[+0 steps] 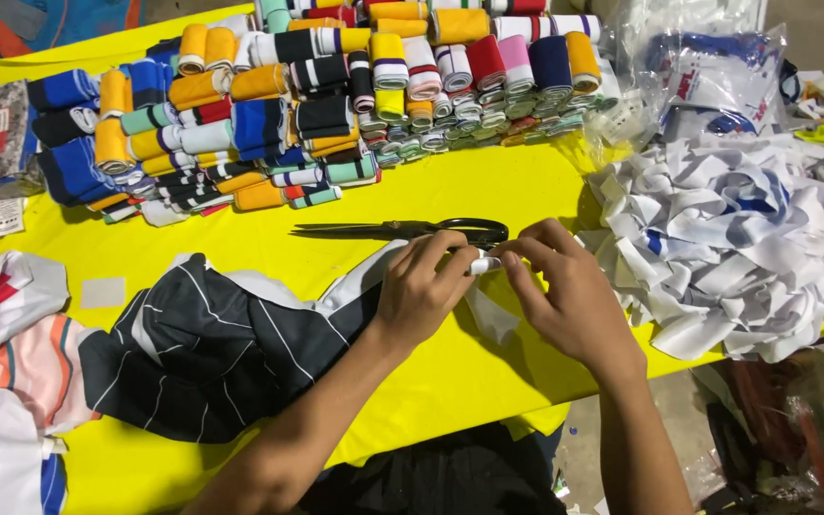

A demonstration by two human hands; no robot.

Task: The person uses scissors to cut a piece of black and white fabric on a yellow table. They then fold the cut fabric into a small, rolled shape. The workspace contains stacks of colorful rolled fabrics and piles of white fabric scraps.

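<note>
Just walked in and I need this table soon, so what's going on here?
A person is using both hands on a yellow table. The left hand and right hand pinch a small white fabric strip between them, rolling or folding it. Black scissors lie just beyond. Rolled fabric bands are stacked at the far edge, a heap of loose white strips lies right, and a dark striped garment left.

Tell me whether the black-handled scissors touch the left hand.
Apart. The head view shows yellow table cover between the black-handled scissors and the left hand, whose fingers pinch a small white fabric strip.
</note>
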